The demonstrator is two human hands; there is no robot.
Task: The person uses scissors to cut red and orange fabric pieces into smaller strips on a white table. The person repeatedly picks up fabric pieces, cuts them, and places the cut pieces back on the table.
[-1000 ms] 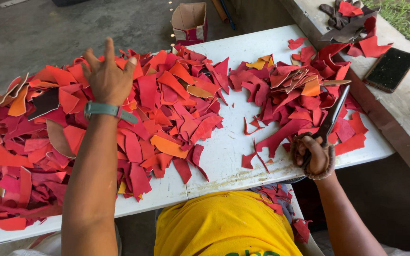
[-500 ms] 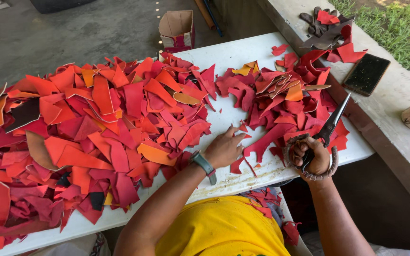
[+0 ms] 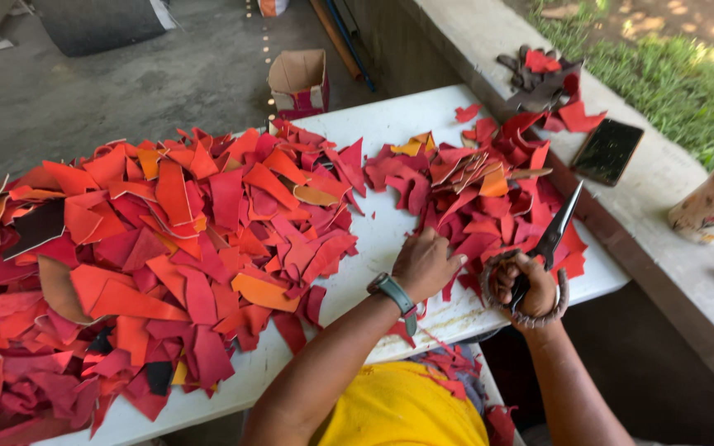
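at the table's (image 3: 357, 124) near edge, right hand (image 3: 526, 289) fist closed around shears (image 3: 549, 241), blades open, pointing away. left hand (image 3: 425, 263) just beside, fingers curled on red scraps (image 3: 473, 194), grip unclear.

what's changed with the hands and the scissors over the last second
The left hand drew back from the far side of the big scrap pile to the near edge of the smaller pile. The right hand still grips the scissors; both piles look unchanged.
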